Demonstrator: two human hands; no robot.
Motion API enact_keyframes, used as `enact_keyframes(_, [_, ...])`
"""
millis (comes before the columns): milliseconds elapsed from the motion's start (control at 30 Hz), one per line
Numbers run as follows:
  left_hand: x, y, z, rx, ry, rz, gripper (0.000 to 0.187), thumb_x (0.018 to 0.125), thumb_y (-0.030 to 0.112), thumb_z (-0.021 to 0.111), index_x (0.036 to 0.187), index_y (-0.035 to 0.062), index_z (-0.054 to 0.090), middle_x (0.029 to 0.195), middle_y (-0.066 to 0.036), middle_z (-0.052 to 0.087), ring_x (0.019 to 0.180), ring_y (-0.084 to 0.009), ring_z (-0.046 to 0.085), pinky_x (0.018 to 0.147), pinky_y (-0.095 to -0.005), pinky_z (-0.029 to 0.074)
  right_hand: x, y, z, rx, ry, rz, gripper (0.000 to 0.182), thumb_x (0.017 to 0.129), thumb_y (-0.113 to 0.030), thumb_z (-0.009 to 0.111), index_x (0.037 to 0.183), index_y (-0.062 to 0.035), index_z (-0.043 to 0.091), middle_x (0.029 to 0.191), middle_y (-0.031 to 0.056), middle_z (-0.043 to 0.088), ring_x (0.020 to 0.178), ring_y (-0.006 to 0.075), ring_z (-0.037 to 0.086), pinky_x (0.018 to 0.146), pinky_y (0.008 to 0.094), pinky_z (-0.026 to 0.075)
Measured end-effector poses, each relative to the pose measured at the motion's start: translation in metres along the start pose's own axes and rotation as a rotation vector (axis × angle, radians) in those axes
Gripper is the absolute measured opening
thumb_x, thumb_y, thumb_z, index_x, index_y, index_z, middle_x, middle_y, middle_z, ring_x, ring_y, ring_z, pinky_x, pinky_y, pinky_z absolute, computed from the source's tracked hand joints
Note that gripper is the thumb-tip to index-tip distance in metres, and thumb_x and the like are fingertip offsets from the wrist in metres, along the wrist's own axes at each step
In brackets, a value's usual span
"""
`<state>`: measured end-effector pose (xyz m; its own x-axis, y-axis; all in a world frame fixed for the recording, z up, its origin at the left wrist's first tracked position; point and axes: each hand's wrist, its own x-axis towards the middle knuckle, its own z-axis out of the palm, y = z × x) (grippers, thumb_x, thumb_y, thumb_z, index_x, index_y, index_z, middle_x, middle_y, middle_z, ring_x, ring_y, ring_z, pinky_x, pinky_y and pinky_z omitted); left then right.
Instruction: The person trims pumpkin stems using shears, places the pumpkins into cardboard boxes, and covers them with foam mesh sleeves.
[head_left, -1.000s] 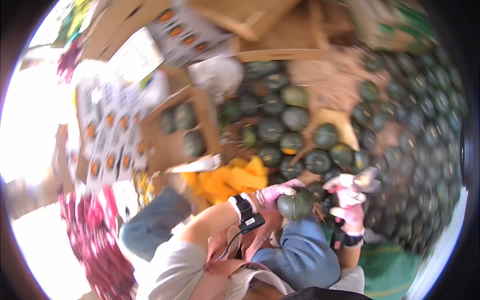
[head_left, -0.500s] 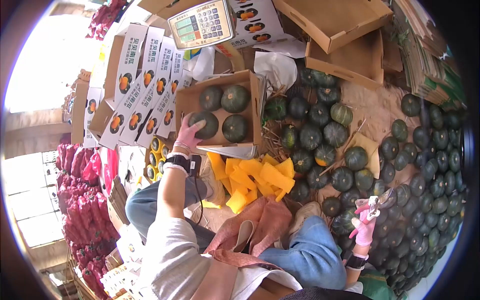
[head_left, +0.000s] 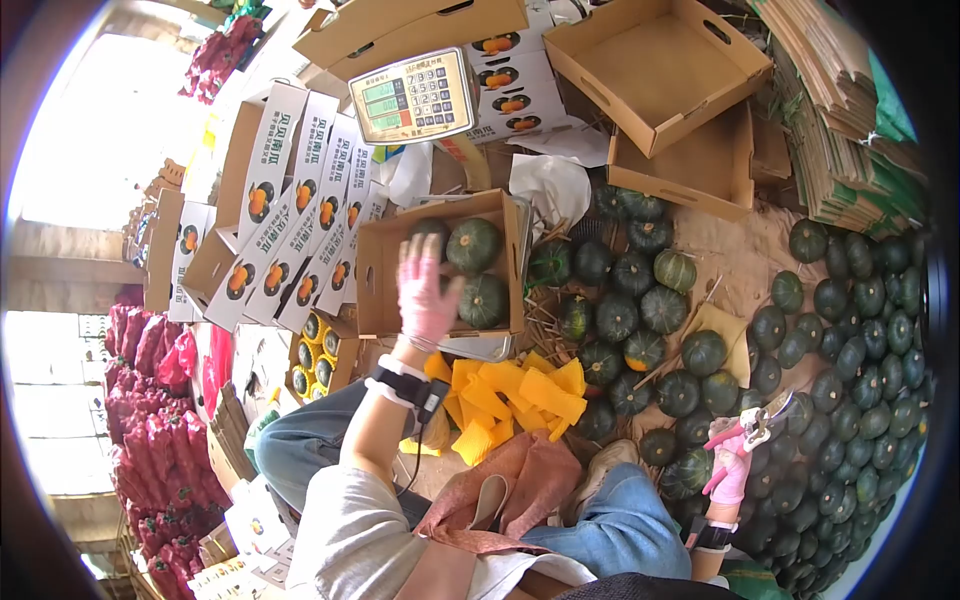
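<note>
While our left hand (head_left: 425, 290) hovers with its gloved fingers spread and nothing in them, just over the near edge of the cardboard box (head_left: 385, 262), we see from the head camera that the box holds dark green squashes (head_left: 474, 245) packed against its right and far sides, with the hand hiding the left part. We judge the packing goes best if each squash is set down flat, stem up, snug against its neighbours, so none rolls when the box is lifted. Behind the box, the scale (head_left: 414, 96) faces us, its digits too small to read. To the right, our right hand (head_left: 733, 462) is closed around a pair of shears (head_left: 765, 417), held low over the heap of loose squashes (head_left: 850, 340) that covers the floor on the right. We would keep those blades pointed away from the skins. Near our knees lies a pile of yellow foam sleeves (head_left: 510, 390).
</note>
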<state>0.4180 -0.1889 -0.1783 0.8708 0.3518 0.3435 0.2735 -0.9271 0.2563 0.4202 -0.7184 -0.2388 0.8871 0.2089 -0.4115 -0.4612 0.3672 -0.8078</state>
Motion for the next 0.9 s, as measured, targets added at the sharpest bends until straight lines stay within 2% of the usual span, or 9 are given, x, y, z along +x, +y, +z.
enact_keyframes(133, [-0.009, 0.062, 0.013, -0.106, -0.121, 0.256, 0.073, 0.064, 0.016, 0.075, 0.13, 0.0102, 0.044, 0.136, -0.022, 0.037, 0.126, -0.045, 0.032, 0.104, -0.0511, 0.031, 0.004, -0.015, 0.019, 0.409, -0.008, 0.03, 0.057, 0.074, -0.02, 0.067, 0.122, -0.0031, 0.043, 0.12, 0.0159, 0.052, 0.107, 0.0281, 0.052, 0.093, 0.0406, 0.042])
enact_keyframes(267, [-0.027, 0.102, 0.035, -0.209, -0.286, 0.341, 0.074, 0.064, 0.016, 0.075, 0.131, 0.0135, 0.045, 0.137, -0.021, 0.036, 0.125, -0.0437, 0.035, 0.102, -0.05, 0.034, 0.012, -0.017, -0.002, 0.191, 0.13, -0.069, 0.047, 0.079, -0.016, 0.059, 0.122, -0.006, 0.045, 0.116, 0.0163, 0.056, 0.092, 0.0248, 0.058, 0.079, 0.0377, 0.049])
enact_keyframes(367, [-0.038, 0.126, 0.057, -0.256, -0.414, 0.333, 0.074, 0.066, 0.019, 0.074, 0.133, 0.0153, 0.042, 0.138, -0.02, 0.035, 0.125, -0.0423, 0.034, 0.103, -0.0491, 0.033, 0.025, -0.022, -0.022, -0.003, 0.348, 0.03, 0.014, 0.08, -0.004, 0.054, 0.093, -0.0049, 0.05, 0.084, 0.0104, 0.06, 0.063, 0.0164, 0.056, 0.059, 0.0299, 0.048])
enact_keyframes(533, [-0.046, 0.162, 0.103, -0.211, -0.668, 0.346, 0.071, 0.069, 0.027, 0.072, 0.134, 0.0172, 0.042, 0.137, -0.023, 0.034, 0.125, -0.0428, 0.032, 0.104, -0.0485, 0.03, 0.054, -0.053, 0.001, 0.278, 0.554, -0.019, 0.01, 0.08, -0.006, 0.063, 0.078, -0.0078, 0.053, 0.057, -0.0006, 0.047, 0.044, 0.0096, 0.041, 0.041, 0.0249, 0.032])
enact_keyframes(667, [-0.055, 0.18, 0.148, -0.259, -0.784, 0.256, 0.072, 0.071, 0.027, 0.072, 0.135, 0.0206, 0.04, 0.139, -0.023, 0.032, 0.124, -0.0433, 0.032, 0.103, -0.0482, 0.032, 0.067, -0.053, -0.031, 0.067, 0.581, -0.076, 0.012, 0.079, -0.01, 0.066, 0.087, -0.0051, 0.059, 0.065, 0.0028, 0.058, 0.044, 0.0101, 0.049, 0.045, 0.0225, 0.04])
enact_keyframes(767, [-0.061, 0.187, 0.17, -0.186, -0.87, 0.267, 0.069, 0.072, 0.03, 0.071, 0.134, 0.0199, 0.041, 0.139, -0.02, 0.03, 0.126, -0.0427, 0.029, 0.103, -0.05, 0.031, 0.094, -0.047, -0.052, -0.006, 0.655, -0.142, 0.022, 0.078, -0.003, 0.062, 0.099, 0.0029, 0.06, 0.096, 0.0144, 0.064, 0.074, 0.0167, 0.063, 0.06, 0.0274, 0.051])
enact_keyframes(833, [-0.064, 0.19, 0.173, -0.111, -0.835, 0.388, 0.067, 0.071, 0.029, 0.071, 0.131, 0.017, 0.044, 0.137, -0.021, 0.033, 0.125, -0.0437, 0.03, 0.103, -0.0488, 0.031, 0.109, -0.051, -0.062, -0.018, 0.509, 0.056, 0.018, 0.078, 0.001, 0.06, 0.095, 0.0044, 0.058, 0.104, 0.0164, 0.063, 0.082, 0.0208, 0.065, 0.067, 0.0306, 0.054])
enact_keyframes(867, [-0.064, 0.192, 0.175, -0.079, -0.808, 0.449, 0.065, 0.071, 0.028, 0.071, 0.13, 0.0155, 0.046, 0.136, -0.021, 0.034, 0.124, -0.0442, 0.031, 0.103, -0.0482, 0.031, 0.118, -0.05, -0.053, -0.024, 0.51, 0.093, 0.015, 0.075, 0.002, 0.063, 0.083, -0.0018, 0.052, 0.093, 0.012, 0.063, 0.074, 0.0199, 0.064, 0.063, 0.0304, 0.053])
enact_keyframes(900, [-0.065, 0.191, 0.177, -0.083, -0.808, 0.461, 0.064, 0.071, 0.029, 0.071, 0.129, 0.0157, 0.047, 0.137, -0.02, 0.033, 0.125, -0.044, 0.03, 0.104, -0.0495, 0.029, 0.123, -0.059, -0.043, -0.147, 0.461, 0.172, 0.02, 0.074, 0.001, 0.062, 0.09, -0.0044, 0.051, 0.091, 0.0101, 0.063, 0.071, 0.0195, 0.063, 0.061, 0.032, 0.052])
